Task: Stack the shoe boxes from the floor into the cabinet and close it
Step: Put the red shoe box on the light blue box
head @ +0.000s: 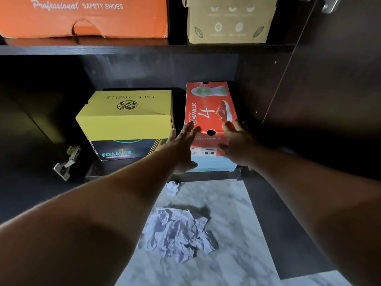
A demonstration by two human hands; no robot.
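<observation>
A red shoe box (208, 104) lies on top of a light blue box (214, 165) on the right of the dark cabinet's lower shelf (132, 172). My left hand (181, 145) rests flat against the red box's front left corner, fingers spread. At the box's front right corner my right hand (237, 141) is also flat with fingers apart. Neither hand grips it. Left of this stack, a yellow box (125, 114) sits on a black box (123, 150). On the upper shelf stand an orange box (82, 17) and a tan cardboard box (228, 19).
Crumpled white paper (177, 232) lies on the marble floor (226, 254) in front of the cabinet, with a smaller wad (172, 187) near the shelf edge. The right cabinet door (329, 79) stands open with metal handles at the top. A metal hinge (68, 162) shows at lower left.
</observation>
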